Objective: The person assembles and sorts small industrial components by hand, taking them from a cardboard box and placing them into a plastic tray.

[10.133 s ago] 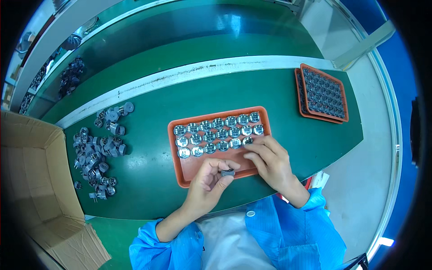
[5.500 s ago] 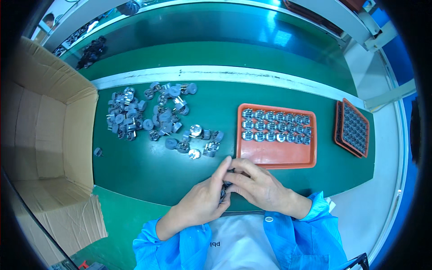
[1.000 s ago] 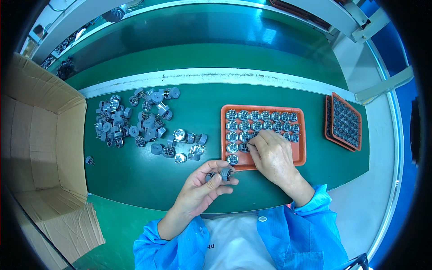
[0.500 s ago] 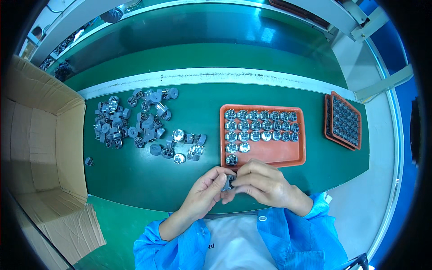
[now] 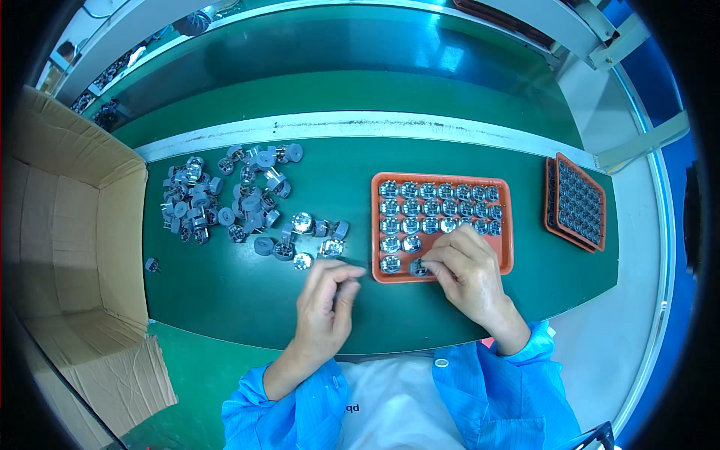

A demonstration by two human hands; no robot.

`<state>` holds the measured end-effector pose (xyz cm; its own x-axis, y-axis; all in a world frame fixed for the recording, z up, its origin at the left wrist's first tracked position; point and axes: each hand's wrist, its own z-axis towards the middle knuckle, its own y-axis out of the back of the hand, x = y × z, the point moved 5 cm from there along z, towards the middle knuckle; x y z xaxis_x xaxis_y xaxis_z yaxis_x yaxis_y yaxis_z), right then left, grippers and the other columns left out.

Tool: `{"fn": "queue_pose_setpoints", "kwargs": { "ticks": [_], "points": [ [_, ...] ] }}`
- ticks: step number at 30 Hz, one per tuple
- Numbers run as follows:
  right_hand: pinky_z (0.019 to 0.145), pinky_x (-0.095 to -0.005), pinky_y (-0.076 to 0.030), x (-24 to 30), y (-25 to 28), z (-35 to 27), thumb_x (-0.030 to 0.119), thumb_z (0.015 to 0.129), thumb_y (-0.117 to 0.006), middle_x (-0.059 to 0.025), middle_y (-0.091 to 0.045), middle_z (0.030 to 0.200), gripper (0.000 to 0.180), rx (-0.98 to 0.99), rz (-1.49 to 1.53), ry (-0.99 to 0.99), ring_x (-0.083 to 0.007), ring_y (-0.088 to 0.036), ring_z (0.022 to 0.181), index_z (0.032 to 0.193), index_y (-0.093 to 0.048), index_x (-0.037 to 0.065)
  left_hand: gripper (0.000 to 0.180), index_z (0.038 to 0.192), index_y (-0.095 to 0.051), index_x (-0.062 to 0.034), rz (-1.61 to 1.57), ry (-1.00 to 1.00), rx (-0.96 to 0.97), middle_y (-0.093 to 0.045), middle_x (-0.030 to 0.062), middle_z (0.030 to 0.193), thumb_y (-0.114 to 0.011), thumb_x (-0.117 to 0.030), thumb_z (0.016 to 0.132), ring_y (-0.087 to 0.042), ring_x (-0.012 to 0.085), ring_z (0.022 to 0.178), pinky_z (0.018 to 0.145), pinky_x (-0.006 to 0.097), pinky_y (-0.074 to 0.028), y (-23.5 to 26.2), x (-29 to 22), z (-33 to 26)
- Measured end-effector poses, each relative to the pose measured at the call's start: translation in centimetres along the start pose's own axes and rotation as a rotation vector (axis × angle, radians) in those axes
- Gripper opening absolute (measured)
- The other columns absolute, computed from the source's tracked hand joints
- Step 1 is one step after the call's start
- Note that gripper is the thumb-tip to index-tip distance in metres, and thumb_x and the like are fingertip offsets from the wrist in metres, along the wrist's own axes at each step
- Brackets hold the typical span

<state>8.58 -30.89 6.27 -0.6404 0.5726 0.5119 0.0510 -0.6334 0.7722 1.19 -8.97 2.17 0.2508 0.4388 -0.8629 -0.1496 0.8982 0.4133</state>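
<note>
My right hand (image 5: 471, 279) pinches a small round grey-and-metal part (image 5: 418, 268) over the near row of an orange tray (image 5: 441, 279), beside a part standing at that row's left end. Several rows of similar round parts with shiny metal faces (image 5: 410, 244) fill the far side of this tray. Left of the tray, my left hand (image 5: 328, 307) hovers over the green table, fingers bent and thumb apart, with nothing in it. Nearest to it is a loose shiny part (image 5: 302, 261) at the edge of a scattered pile of grey round parts (image 5: 199, 201).
An open cardboard box (image 5: 120, 247) stands along the table's left side. One stray part (image 5: 152, 265) lies close to it. Two stacked, tilted orange trays (image 5: 577, 202) of parts sit at the far right. A white rail (image 5: 360, 124) runs along the back of the green table (image 5: 240, 307).
My hands have come apart. The right one has carried the round part forward to the tray, while the left has let go and moved left toward the loose parts.
</note>
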Motion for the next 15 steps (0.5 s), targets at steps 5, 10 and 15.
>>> {"fn": "queue_pose_setpoints", "kwargs": {
  "ticks": [5,10,15],
  "points": [
    [0.07,-0.0405,-0.048,-0.3,-1.0,0.1,0.003,0.077,-0.082,-0.0059,-0.065,0.086,0.01,0.002,-0.178,0.058,-0.0255,-0.062,0.084,0.084,-0.075,0.004,0.069,0.134,-0.066,-0.0057,0.519,-0.048,-0.121,-0.052,0.0223,0.126,-0.094,-0.029,0.075,-0.058,0.0367,0.106,0.087,0.047,-0.05,1.7,0.8,2.3],
    [0.071,-0.0412,-0.047,0.0,-1.2,-0.2,0.005,0.077,-0.083,-0.0059,-0.065,0.087,0.012,-0.002,-0.168,0.087,-0.0266,-0.062,0.084,0.087,-0.075,0.006,0.065,0.132,-0.068,-0.0153,0.815,-0.175,-0.036,-0.055,0.0205,0.125,-0.091,-0.035,0.075,-0.058,0.0347,0.102,0.086,0.043,-0.049,0.8,0.6,4.4],
    [0.069,-0.0428,-0.046,0.3,-1.0,-1.1,0.014,0.078,-0.088,-0.0076,-0.064,0.084,0.021,-0.075,-0.078,0.077,-0.0291,-0.061,0.079,0.087,-0.072,0.005,0.035,0.12,-0.068,-0.0147,0.902,-0.26,0.088,-0.061,0.0139,0.119,-0.079,-0.021,0.087,-0.061,0.031,0.102,0.077,0.042,-0.057,0.0,2.4,3.0]
  ]
}}
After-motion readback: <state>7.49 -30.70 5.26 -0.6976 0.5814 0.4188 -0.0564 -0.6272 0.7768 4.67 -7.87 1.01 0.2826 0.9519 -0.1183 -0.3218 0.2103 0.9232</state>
